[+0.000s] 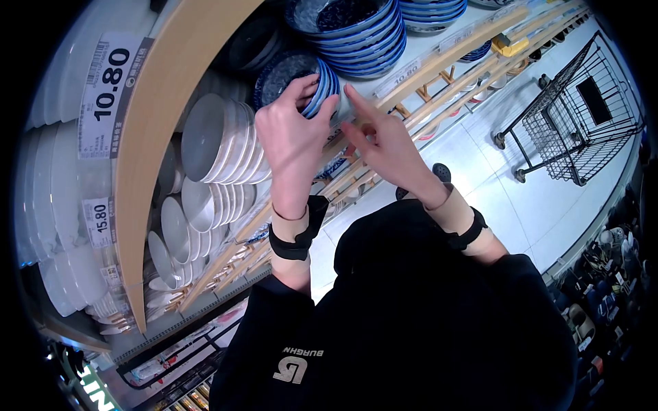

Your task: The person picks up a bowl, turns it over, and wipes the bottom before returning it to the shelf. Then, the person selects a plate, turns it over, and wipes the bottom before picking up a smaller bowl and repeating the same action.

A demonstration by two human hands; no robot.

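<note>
A small stack of blue patterned bowls [277, 73] lies tilted on its side on the shelf, the speckled inside of the front bowl showing. My left hand [293, 133] has its fingers curled over the bowls' rims, with the thumb on the right side; how many bowls it grips is hidden. Just to the right, my right hand [387, 147] holds nothing visible. Its index finger points toward the bowls and its thumb is apart. Behind stands a taller stack of blue-rimmed bowls [363, 48].
White plates [203, 137] stand in rows left of my hands. A wooden shelf edge [147, 123] with price labels [110, 92] curves overhead at left. Wooden rails [439, 82] run along the shelf front. A black shopping cart [576, 116] stands on the tiled floor at right.
</note>
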